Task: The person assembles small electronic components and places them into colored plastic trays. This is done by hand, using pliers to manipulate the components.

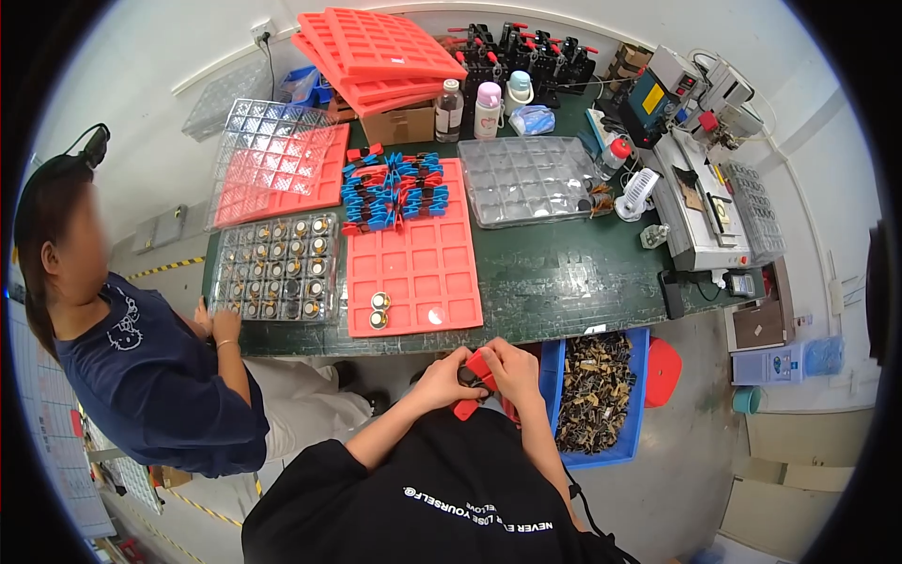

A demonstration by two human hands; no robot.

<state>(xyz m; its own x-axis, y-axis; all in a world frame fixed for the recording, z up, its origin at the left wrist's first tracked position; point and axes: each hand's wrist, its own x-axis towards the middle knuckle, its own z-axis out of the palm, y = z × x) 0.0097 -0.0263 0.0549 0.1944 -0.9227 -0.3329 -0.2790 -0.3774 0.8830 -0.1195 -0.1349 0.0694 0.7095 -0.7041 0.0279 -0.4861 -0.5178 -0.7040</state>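
Observation:
Close to my body, just off the table's front edge, both hands are closed on a red clip-like piece (481,365) with a dark part between its red ends. My left hand (440,383) grips it from the left, and my right hand (515,372) pinches its upper end. My fingers hide its middle. Beyond them a red compartment tray (413,268) lies on the table. A heap of blue and red clips (395,193) with black parts covers its far half. Two small round parts (379,310) with white tops sit near its front left.
A clear tray (275,268) of round parts lies at left, beside a co-worker (141,376) whose hands touch its edge. A blue bin (642,404) of small metal pieces stands below the table at right. Bottles (488,111), a grey tray (536,179) and a machine (700,207) stand farther back.

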